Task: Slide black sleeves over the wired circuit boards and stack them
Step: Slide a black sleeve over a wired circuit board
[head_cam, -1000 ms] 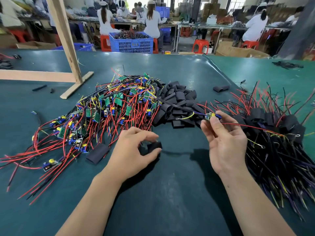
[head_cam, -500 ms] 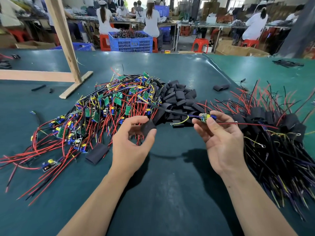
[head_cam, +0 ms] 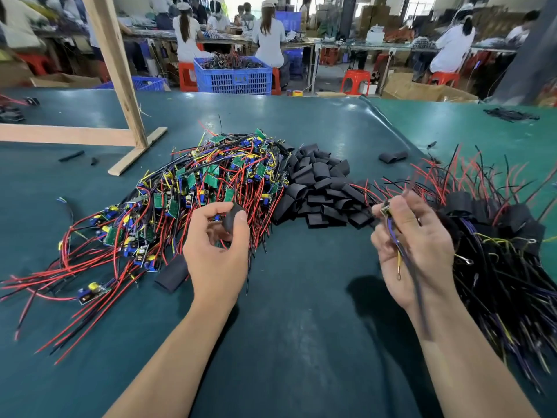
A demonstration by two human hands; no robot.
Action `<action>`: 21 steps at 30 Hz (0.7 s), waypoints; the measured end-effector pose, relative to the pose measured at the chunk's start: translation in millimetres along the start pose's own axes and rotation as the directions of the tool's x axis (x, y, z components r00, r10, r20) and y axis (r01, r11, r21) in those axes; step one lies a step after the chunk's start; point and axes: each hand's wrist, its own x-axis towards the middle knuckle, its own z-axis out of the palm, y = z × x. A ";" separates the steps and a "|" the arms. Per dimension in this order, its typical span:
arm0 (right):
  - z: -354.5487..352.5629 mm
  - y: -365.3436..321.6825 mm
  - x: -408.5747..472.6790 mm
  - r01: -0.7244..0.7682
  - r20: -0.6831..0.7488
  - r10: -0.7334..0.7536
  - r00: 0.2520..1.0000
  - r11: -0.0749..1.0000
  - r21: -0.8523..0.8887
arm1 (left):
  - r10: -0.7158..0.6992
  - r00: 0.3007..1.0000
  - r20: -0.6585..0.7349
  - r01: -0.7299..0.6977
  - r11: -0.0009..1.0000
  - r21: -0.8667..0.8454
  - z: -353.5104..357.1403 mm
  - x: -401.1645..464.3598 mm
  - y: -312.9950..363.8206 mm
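My left hand (head_cam: pixel 215 251) pinches a black sleeve (head_cam: pixel 231 218) between thumb and fingers, raised above the green mat. My right hand (head_cam: pixel 414 245) grips a small wired circuit board (head_cam: pixel 385 208) at its fingertips; the board's purple and yellow wires (head_cam: pixel 402 260) hang down across the palm. A heap of bare wired boards (head_cam: pixel 193 191) with red, black and yellow leads lies at the left. A pile of loose black sleeves (head_cam: pixel 321 188) sits in the middle. Sleeved boards (head_cam: pixel 494 233) are stacked at the right.
One stray sleeve (head_cam: pixel 171 277) lies near my left wrist, another (head_cam: pixel 393 156) farther back. A wooden frame (head_cam: pixel 120 86) stands at the back left of the green table mat (head_cam: pixel 301 342). Beyond the table are blue crates (head_cam: pixel 233 75), red stools and seated workers.
My left hand lifted the black sleeve off the mat and turned it up. My right hand swung the board's wires from stretched sideways to hanging down over the palm.
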 end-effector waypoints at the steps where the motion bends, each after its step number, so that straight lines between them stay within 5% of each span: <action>1: 0.7 -0.4 -1.4 -0.052 0.060 0.053 0.997 0.998 -0.026 | -0.008 1.000 0.014 0.008 1.000 -0.009 0.5 -0.6 0.1; 6: 4.4 9.0 -13.5 -0.246 0.278 0.284 0.917 0.955 -0.164 | -0.026 0.958 0.286 0.073 0.985 -0.154 1.8 -5.7 1.0; 10: 4.9 13.5 -14.9 -0.391 0.323 0.395 0.860 0.917 -0.081 | 0.020 0.915 0.402 0.057 0.983 -0.177 4.9 -11.2 -1.3; 16: -2.1 10.1 -9.8 -0.335 0.442 0.311 0.841 0.942 -0.025 | -0.057 0.925 0.375 0.138 0.971 -0.193 4.1 -7.0 -3.6; 21: 2.9 17.3 -11.2 -0.304 0.356 0.282 0.891 0.952 0.008 | -0.078 0.908 0.411 0.169 0.968 -0.188 3.5 -8.6 -1.4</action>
